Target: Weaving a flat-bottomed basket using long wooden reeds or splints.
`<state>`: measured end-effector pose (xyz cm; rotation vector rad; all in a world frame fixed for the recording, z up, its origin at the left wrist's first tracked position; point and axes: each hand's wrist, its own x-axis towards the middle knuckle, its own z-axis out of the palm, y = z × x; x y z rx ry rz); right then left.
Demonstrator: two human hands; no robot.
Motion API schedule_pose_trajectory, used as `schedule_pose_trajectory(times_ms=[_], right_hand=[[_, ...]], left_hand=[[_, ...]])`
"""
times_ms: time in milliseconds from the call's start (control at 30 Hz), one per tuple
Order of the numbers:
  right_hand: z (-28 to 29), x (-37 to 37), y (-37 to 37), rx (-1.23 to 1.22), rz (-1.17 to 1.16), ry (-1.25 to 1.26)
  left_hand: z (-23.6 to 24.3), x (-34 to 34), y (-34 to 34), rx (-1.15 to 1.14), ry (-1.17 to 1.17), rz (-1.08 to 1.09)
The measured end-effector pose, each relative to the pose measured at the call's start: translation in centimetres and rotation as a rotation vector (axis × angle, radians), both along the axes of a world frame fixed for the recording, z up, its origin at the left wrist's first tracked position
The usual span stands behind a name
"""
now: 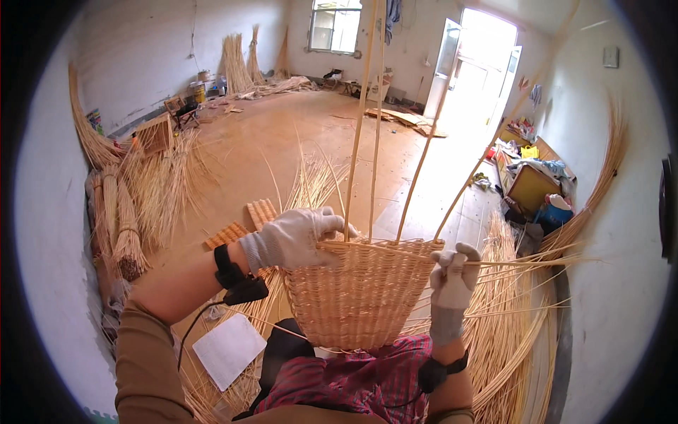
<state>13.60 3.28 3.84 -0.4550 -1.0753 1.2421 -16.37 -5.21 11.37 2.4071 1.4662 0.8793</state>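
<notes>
A partly woven wicker basket rests upright in my lap, narrower at the bottom than at the rim. Several long upright stakes rise out of its top edge. My left hand, in a pale knit glove, is closed over the left part of the rim beside a stake, its fingertips partly hidden behind the edge. At the right end of the rim, my gloved right hand pinches a thin wicker strand that runs out to the right. Black bands circle both my wrists.
Loose wicker strands lie on my right, and tied bundles stand on the left. A white sheet is by my left leg. Woven pieces lie beyond my left arm. Boxes and cloths are piled along the right wall.
</notes>
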Motion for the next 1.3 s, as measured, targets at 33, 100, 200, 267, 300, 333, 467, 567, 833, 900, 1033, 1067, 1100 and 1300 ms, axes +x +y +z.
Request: schedule_pose_trajectory(times_ms=[33, 100, 200, 267, 300, 333, 467, 567, 833, 900, 1033, 1067, 1100, 1300], right_hand=[[0.1, 0.0, 0.1, 0.005, 0.013, 0.031], [0.4, 0.0, 0.7, 0.009, 0.103, 0.070], [0.5, 0.5, 0.7, 0.018, 0.108, -0.035], [0.1, 0.5, 0.5, 0.038, 0.091, -0.028], [0.0, 0.5, 0.2, 0.048, 0.062, -0.034], [0.1, 0.3, -0.2, 0.058, 0.032, -0.040], [-0.8, -1.5, -4.4, 0.399, -0.232, -0.081], [2.8, -0.7, -4.7, 0.580, -0.223, -0.354], [15.0, -9.3, 1.8, 0.785, -0.488, -1.463], [15.5, -11.1, 2.9, 0.833, -0.619, -1.948], [17.5, -9.8, -0.2, 1.094, -0.343, -1.729], [17.1, -8.0, -1.2, 1.051, -0.349, -1.502], [16.7, -6.9, -2.2, 1.021, -0.335, -1.256], [14.6, -5.2, -3.8, 0.922, -0.078, -0.951]], left_hand=[[-0.4, 0.0, 0.4, 0.111, 0.000, -0.031], [-0.9, 0.0, 1.1, 0.207, -0.029, -0.063], [-0.1, 0.8, 2.0, 0.009, -0.074, -0.011], [1.5, 1.7, 2.2, -0.333, -0.047, 0.122], [1.5, 2.0, 2.2, -0.309, -0.055, 0.115], [1.5, 2.2, 2.2, -0.286, -0.061, 0.108], [1.4, 3.0, 1.6, -0.310, -0.095, 0.182], [1.4, 3.8, 1.5, -0.242, -0.070, 0.172], [-0.7, 3.4, 2.1, 0.086, -0.157, -0.107], [-0.6, 3.7, 2.1, 0.266, -0.193, -0.229], [-0.2, 2.5, 1.0, -0.132, -0.153, 0.028], [0.0, 2.8, 0.8, -0.201, -0.199, 0.044], [0.3, 2.6, 0.2, -0.266, -0.243, 0.089], [2.1, 3.6, 0.2, -0.158, 0.116, 0.142]])
